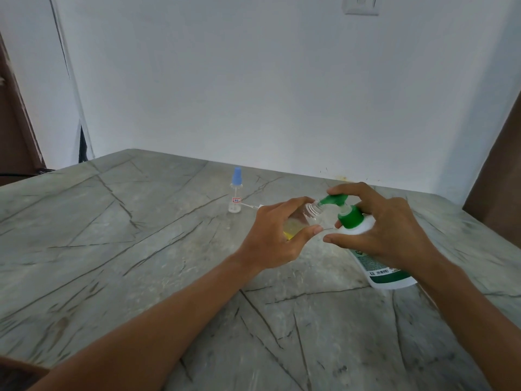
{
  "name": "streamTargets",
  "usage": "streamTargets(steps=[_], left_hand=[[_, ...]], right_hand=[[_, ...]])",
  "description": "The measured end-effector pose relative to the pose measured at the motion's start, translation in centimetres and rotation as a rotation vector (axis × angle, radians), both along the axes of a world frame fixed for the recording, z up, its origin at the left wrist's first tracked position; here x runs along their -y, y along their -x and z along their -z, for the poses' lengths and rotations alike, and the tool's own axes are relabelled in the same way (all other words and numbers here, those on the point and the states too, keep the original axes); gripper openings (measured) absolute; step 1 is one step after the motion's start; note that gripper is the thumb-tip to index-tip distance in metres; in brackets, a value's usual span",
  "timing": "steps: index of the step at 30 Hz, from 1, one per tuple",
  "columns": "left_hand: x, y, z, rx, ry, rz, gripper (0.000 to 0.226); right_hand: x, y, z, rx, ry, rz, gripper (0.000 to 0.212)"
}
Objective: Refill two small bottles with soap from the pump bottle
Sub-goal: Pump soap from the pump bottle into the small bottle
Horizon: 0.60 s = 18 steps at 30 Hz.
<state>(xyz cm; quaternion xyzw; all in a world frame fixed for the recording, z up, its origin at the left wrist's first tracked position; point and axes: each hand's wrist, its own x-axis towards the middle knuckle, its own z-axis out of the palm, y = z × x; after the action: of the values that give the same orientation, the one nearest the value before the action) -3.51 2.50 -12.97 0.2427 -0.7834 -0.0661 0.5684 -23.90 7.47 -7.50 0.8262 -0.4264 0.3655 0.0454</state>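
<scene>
My left hand [277,235] grips a small clear bottle [303,218], tilted, with its open threaded neck against the green pump nozzle [331,200]. Yellow soap sits at the small bottle's bottom. My right hand [377,230] holds the white pump bottle [380,266] by its shoulder, with the forefinger curled over the green pump head. A second small clear bottle [235,193] with a blue spray cap stands upright on the table behind, apart from both hands. A white spray tube [251,206] lies beside it, partly hidden by my left hand.
The grey marble-patterned table [141,249] stretches wide to the left and front. A white wall stands right behind it. Brown wood panels flank the far left and right edges.
</scene>
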Motion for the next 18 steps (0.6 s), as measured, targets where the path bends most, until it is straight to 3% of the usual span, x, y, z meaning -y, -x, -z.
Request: streamTargets(steps=[7,14,18], left_hand=[[0.18,0.12,0.34,0.042,-0.002,-0.006,0.043],[0.19,0.03,0.11,0.011,-0.012,-0.003,0.041],[0.19,0.04,0.08,0.007,-0.016,-0.006,0.042]], right_hand=[[-0.09,0.00,-0.01,0.033,-0.003,0.007,0.058],[-0.19,-0.04,-0.04,-0.024,0.009,0.017,0.081],[-0.01,0.01,-0.02,-0.024,0.006,0.013,0.076]])
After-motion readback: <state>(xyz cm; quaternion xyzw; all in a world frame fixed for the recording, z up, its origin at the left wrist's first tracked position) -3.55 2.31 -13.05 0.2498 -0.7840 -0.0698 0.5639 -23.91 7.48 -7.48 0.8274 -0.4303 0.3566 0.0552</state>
